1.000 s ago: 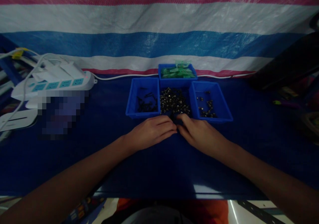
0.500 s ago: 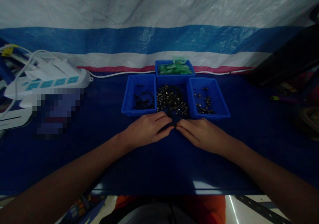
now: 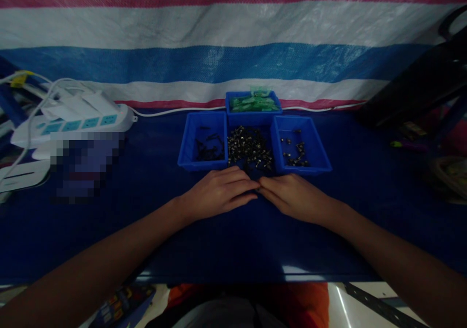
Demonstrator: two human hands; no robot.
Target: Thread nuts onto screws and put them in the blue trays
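Observation:
My left hand (image 3: 222,191) reaches in from the left with its fingers stretched out, the thumb a little apart below them. Its fingertips meet those of my right hand (image 3: 295,194), just in front of the bins. My right hand is closed in a pinch; a tiny thing may be at its fingertips, too small and dark to name. Right behind the hands lies a pile of small metal screw-like parts (image 3: 250,145). The left blue bin (image 3: 188,140) holds thin dark pieces (image 3: 209,148); the right blue bin (image 3: 321,153) holds a few metal parts (image 3: 299,157).
A third blue bin (image 3: 251,117) with green packets (image 3: 255,103) stands behind the pile. On the left are a white power strip (image 3: 73,126) with plugs and a pixelated object (image 3: 85,167). A dark bulky object (image 3: 412,84) stands at right. A striped sheet (image 3: 219,26) hangs behind the table (image 3: 233,250).
My left fingers have straightened and moved right, onto the right fingertips; the dark gap between the hands has closed. My right hand stays pinched. The whole view has shifted slightly.

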